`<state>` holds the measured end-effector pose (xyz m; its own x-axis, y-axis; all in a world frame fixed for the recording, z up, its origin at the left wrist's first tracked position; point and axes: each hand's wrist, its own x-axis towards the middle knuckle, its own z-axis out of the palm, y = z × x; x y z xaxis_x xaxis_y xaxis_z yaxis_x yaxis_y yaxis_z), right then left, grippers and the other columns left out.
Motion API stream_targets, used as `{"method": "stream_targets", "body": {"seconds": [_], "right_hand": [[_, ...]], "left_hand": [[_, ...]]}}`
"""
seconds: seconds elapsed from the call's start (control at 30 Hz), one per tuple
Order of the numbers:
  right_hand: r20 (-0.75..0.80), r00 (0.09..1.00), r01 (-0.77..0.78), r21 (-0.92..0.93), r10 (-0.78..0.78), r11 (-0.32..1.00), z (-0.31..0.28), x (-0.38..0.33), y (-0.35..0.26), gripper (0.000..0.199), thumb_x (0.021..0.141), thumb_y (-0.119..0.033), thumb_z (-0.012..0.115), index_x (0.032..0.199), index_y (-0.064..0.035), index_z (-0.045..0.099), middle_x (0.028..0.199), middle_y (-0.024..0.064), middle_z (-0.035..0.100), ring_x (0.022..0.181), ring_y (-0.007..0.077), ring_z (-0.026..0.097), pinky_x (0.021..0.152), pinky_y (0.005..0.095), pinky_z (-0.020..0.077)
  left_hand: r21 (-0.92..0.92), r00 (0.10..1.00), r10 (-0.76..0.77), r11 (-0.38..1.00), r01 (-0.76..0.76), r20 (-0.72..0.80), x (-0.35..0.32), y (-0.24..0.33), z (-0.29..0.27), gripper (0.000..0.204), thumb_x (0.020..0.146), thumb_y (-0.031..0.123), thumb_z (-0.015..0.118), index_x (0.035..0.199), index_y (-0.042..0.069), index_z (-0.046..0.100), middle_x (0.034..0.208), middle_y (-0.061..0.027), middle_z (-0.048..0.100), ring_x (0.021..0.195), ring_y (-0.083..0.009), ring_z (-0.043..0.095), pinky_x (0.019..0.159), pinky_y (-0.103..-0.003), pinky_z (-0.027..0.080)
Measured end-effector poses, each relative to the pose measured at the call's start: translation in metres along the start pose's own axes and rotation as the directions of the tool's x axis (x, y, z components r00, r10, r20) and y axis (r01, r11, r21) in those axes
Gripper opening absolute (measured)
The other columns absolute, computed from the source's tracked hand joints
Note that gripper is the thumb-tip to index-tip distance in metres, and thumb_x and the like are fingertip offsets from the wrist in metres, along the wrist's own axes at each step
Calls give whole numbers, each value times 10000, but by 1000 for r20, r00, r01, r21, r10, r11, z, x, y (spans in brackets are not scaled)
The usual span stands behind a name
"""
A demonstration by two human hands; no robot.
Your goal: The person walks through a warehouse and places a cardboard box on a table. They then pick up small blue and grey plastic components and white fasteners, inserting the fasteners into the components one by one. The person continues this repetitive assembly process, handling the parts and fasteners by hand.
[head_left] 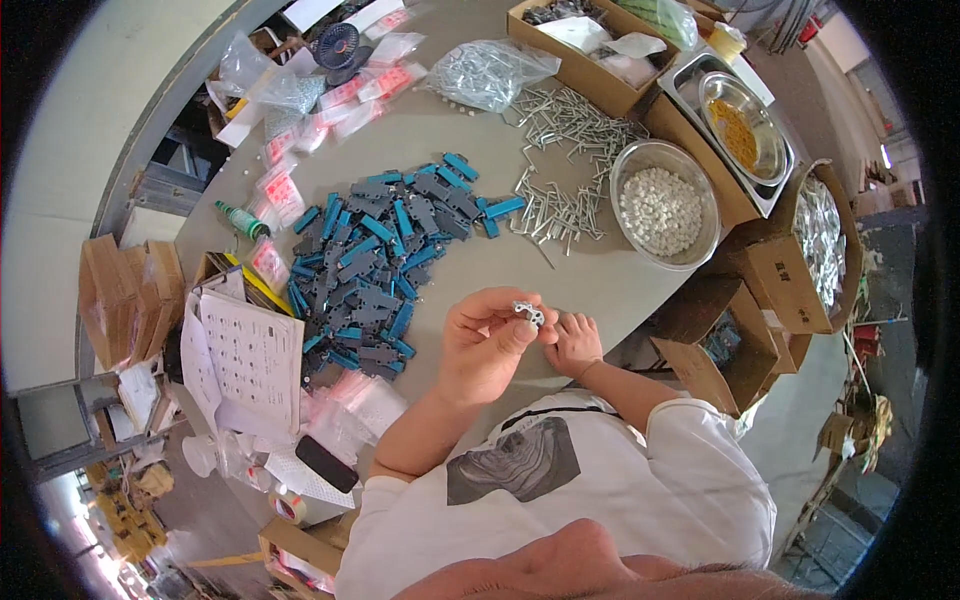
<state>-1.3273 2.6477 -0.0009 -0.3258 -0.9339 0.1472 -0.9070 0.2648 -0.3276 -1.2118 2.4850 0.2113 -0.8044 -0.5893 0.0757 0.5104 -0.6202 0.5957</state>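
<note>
My left hand (481, 345) is raised over the near side of the table, pinching a small silver metal part with holes (528, 314) between thumb and fingers. Beside it, lower and to the right, my right hand (574, 345) rests at the table's near edge with its short-looking fingers apart and nothing visible in them. A large heap of dark grey and blue plastic pieces (375, 255) lies to the left of my hands. Beyond my right hand are scattered bent metal rods (560, 215) and a steel bowl (712, 245) of small white pieces.
Cardboard boxes (790, 270) stand along the right side. A steel bowl of yellow bits (735, 130) sits at the far right. Clear bags (490, 75) lie at the back. At the left are a green bottle (240, 220), printed sheets (245, 350) and a phone (326, 463).
</note>
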Motion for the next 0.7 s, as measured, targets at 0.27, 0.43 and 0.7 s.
{"method": "stream_targets", "body": {"seconds": [0.27, 0.43, 0.7], "right_hand": [[-53, 998, 26, 42, -23, 999, -1, -1, 0, 156, 684, -219, 607, 772, -98, 563, 843, 82, 508, 804, 274, 511, 700, 409, 404], [-38, 999, 9, 17, -8, 1000, -2, 1, -2, 164, 686, -221, 610, 778, -97, 557, 832, 77, 502, 799, 273, 508, 700, 404, 401], [-35, 999, 5, 2, -5, 1000, -4, 4, -6, 163, 684, -213, 602, 791, -92, 578, 842, 80, 516, 812, 281, 515, 723, 413, 406]], "left_hand": [[-13, 1000, -6, 1000, 7, 9, -5, -7, 3, 280, 868, 55, 614, 1138, -15, 578, 1019, -129, 635, 869, -225, 620, 766, -347, 499], [-50, 998, -46, 998, 49, 47, -9, -15, -3, 273, 871, 52, 607, 1134, -17, 576, 1024, -127, 630, 895, -226, 605, 787, -359, 479], [-84, 998, -44, 996, 40, -46, -23, -27, -5, 280, 862, 44, 613, 1133, -16, 576, 1016, -139, 628, 904, -234, 599, 784, -350, 479]]}}
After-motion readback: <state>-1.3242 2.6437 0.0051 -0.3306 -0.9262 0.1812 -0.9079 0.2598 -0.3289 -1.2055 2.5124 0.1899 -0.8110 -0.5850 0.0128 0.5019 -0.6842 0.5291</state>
